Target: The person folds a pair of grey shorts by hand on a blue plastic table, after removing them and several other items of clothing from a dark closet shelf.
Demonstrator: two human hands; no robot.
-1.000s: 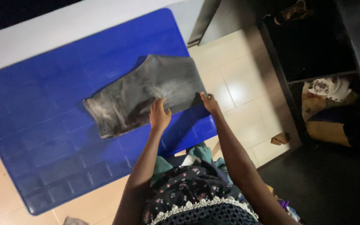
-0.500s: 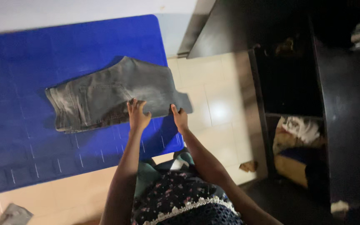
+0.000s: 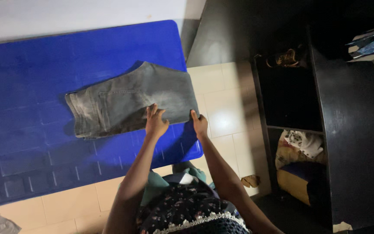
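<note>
Two bare arms reach forward from a dark flowered dress [image 3: 187,208]. The left hand [image 3: 156,122] lies flat with its fingers spread on the near edge of the grey jeans [image 3: 126,99]. The right hand [image 3: 200,123] grips the near right corner of the jeans, fingers closed on the cloth. The jeans are folded and lie on the blue table [image 3: 31,78], close to its right end. To the right stands a dark shelf [image 3: 338,108] with bundled cloth [image 3: 304,143] in a lower compartment, on the pale tiled floor [image 3: 226,99]
</note>
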